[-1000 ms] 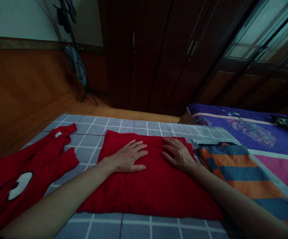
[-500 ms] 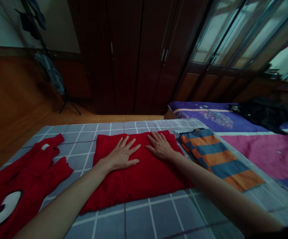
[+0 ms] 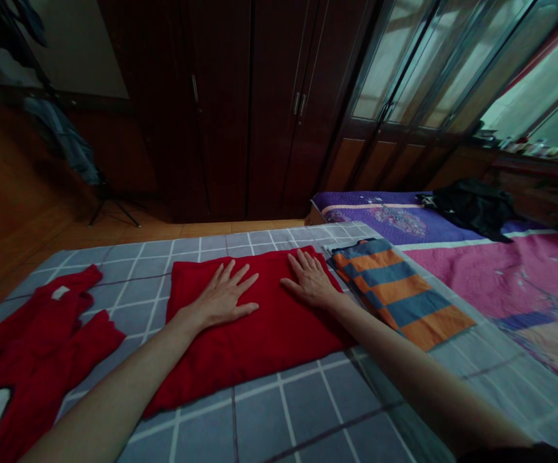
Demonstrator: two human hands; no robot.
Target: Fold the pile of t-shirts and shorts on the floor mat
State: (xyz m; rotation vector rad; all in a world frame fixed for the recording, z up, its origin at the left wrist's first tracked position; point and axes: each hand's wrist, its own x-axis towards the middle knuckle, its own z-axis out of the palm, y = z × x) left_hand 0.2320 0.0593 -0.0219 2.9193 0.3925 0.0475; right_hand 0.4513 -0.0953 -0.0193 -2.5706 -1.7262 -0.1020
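Observation:
A red garment [image 3: 269, 328], folded into a flat rectangle, lies on a grey checked bedspread [image 3: 302, 411]. My left hand [image 3: 225, 296] rests flat on its left half, fingers spread. On its upper right part lies my right hand [image 3: 310, 280], open with the palm down. Left of my left arm is a second red garment [image 3: 42, 347], unfolded, with a white eye-shaped patch partly cut off by the view's edge. Close to my right arm lies a folded cloth with orange and blue-grey blocks [image 3: 399, 289].
Beyond the bed's right side is another bed with a purple and pink cover [image 3: 491, 270], a black garment or bag [image 3: 472, 206] lying on it. Dark wardrobe doors [image 3: 273, 116] stand at the back. A stand with hanging clothes [image 3: 66, 138] is at the far left.
The view has turned somewhat to the right, so everything appears further left. My right hand sits slightly nearer the folded garment's right edge; both hands remain flat on it.

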